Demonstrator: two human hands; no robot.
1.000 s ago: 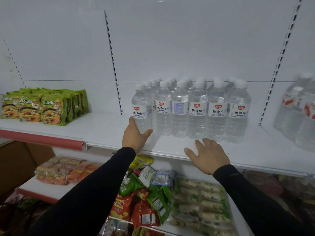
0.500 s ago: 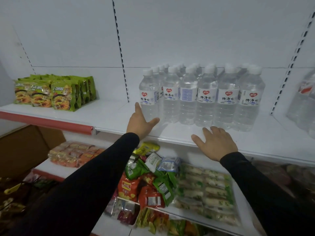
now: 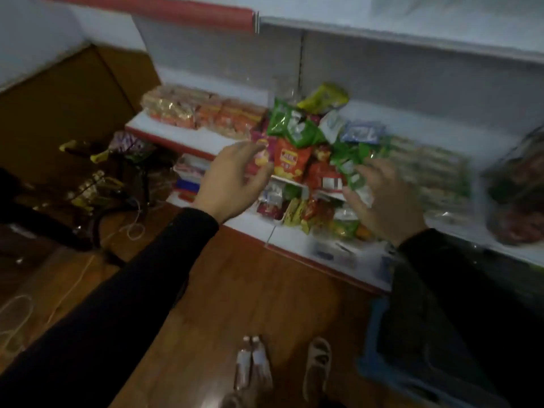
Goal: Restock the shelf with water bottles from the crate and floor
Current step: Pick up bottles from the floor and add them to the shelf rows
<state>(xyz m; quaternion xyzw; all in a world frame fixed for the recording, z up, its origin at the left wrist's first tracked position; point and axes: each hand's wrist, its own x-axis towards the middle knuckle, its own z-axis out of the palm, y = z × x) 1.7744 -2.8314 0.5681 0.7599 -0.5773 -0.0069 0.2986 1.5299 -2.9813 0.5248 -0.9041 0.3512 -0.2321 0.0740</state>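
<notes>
Where they stand on the floor (image 3: 206,304), two white-capped water bottles (image 3: 251,363) blur.

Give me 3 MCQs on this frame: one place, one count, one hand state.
1. Where do the clear plastic water bottles stand?
A. on the brown wooden floor
B. on the top shelf
C. in the person's left hand

2. How many bottles are visible on the floor?
A. none
B. two
C. six

3. What is the left hand doing?
A. gripping a bottle
B. fingers spread, holding nothing
C. clenched in a fist

Answers: 1 A, they stand on the boards near the sandalled foot. 2 B, two white caps show side by side. 3 B, the fingers are apart in front of the snack packets, with nothing held.
</notes>
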